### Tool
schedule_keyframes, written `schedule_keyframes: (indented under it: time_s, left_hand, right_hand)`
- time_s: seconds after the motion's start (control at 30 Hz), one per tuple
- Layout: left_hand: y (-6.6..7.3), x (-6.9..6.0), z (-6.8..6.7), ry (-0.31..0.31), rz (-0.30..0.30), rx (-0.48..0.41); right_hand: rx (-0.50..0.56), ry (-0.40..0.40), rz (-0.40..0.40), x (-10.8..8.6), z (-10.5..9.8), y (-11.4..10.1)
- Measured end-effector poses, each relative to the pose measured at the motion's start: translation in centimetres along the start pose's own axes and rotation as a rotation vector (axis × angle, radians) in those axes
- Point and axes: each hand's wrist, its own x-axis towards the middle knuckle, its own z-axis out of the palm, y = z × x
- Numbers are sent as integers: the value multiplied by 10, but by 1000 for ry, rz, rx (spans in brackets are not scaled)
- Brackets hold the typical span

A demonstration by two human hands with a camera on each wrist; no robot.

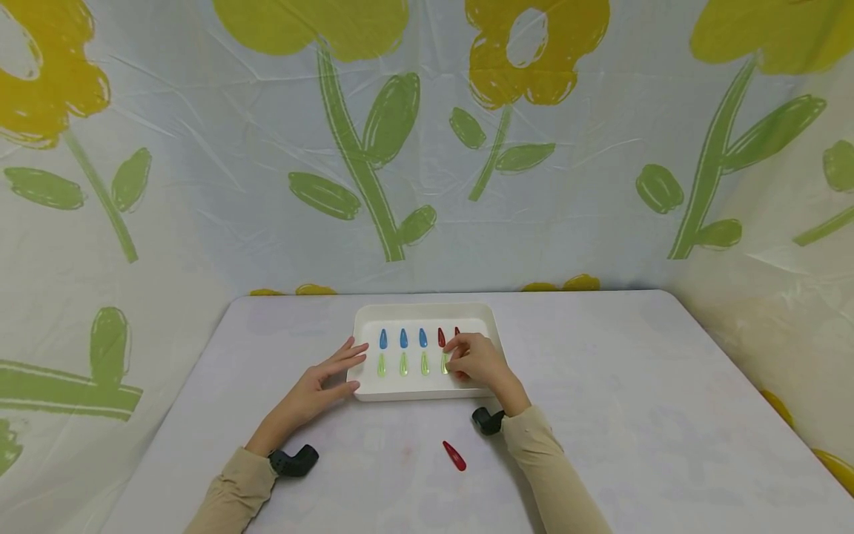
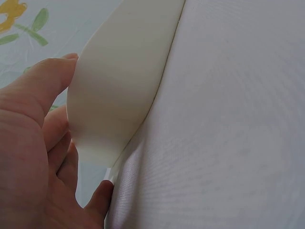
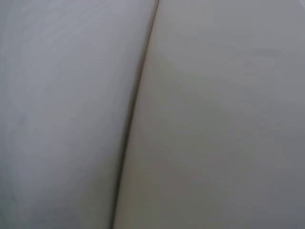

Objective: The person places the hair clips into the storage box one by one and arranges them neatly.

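A white tray (image 1: 414,394) on the table holds small snap hair clips in two rows. At the back are blue hair clips (image 1: 403,338) and red hair clips (image 1: 441,337), one red one partly covered by my right hand. Several green hair clips (image 1: 403,364) make up the front row. My right hand (image 1: 479,362) is over the tray's right part, thumb and forefinger pinching the rightmost visible green clip (image 1: 445,363). My left hand (image 1: 320,386), fingers spread and relaxed, touches the tray's left rim; the left wrist view shows it against the tray wall (image 2: 119,81).
A lone red hair clip (image 1: 454,455) lies on the table in front of the tray, near the right forearm. The table (image 1: 634,415) is pale, and a flower-printed curtain (image 1: 567,222) hangs behind it. The right wrist view shows only the table and tray wall (image 3: 214,119).
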Motion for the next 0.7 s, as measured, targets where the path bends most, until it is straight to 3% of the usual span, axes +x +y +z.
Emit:
schedule_keyframes:
  time_s: [0.4,0.7]
  left_hand:
    - [0,1,1,1,9,-12]
    - [-2,1,0,5,2,-17]
  right_hand:
    - [15,-27,8,0,0,-2]
    - [13,-30,-42,-1,-8,-8]
